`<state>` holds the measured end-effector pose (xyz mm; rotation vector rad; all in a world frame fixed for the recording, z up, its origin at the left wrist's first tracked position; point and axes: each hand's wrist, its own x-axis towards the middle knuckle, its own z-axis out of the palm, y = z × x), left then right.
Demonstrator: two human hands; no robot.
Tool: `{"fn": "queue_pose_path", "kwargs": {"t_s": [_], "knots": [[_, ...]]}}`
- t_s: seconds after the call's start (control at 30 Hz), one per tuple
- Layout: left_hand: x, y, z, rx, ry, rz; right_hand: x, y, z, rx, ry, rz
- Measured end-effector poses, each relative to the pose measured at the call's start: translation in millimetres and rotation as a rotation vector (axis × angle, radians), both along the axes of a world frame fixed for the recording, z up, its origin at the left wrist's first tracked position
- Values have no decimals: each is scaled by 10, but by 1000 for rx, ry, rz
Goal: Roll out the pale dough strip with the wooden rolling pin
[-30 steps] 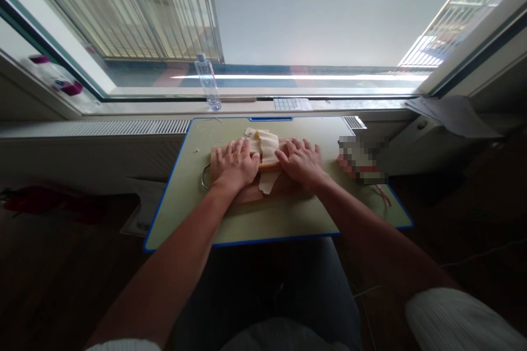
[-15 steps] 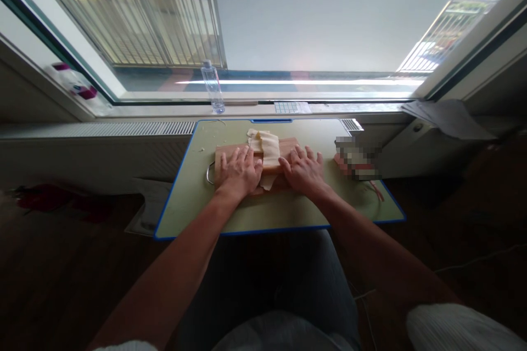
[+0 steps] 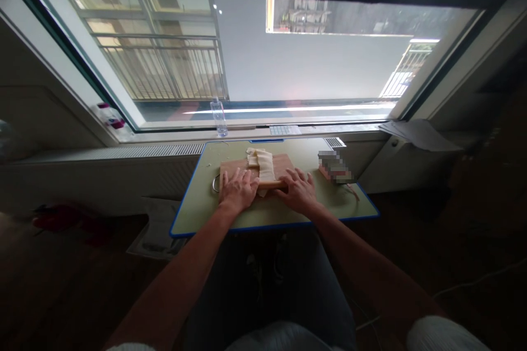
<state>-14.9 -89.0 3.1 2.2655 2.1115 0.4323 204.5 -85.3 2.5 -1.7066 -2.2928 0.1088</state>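
A wooden rolling pin lies across a strip of pale dough on a wooden cutting board. My left hand covers the pin's left end, fingers bent forward over it. Over the right end is my right hand, its fingers curved across the pin and its thumb on the near side. Only the middle of the pin shows between them. The dough's far end is folded over in layers, and a small bit pokes out on the near side of the pin. A metal ring handle sticks out at the board's left.
The board rests on a small green table with a blue edge. At its right lies a blurred-out object. A clear bottle stands on the windowsill, with another bottle farther left. Papers lie on the right.
My view has tilted up, showing more of the window. Both hands and the rolling pin have moved nearer to me along the dough, leaving less dough on the near side.
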Motion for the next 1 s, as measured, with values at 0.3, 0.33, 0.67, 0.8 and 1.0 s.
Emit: {"fn": "queue_pose_path", "kwargs": {"t_s": [0.3, 0.33, 0.67, 0.8, 1.0], "knots": [[-225, -137, -141, 213, -118, 173, 215, 420, 65, -8, 161, 9], [-317, -75, -157, 191, -127, 235, 213, 503, 68, -36, 192, -43], [-881, 780, -239, -46, -211, 221, -1, 1350, 90, -195, 262, -138], [-804, 824, -299, -40, -162, 189, -6, 1284, 129, -191, 182, -148], [-667, 493, -261, 2, -88, 178, 65, 960, 43, -136, 160, -165]]}}
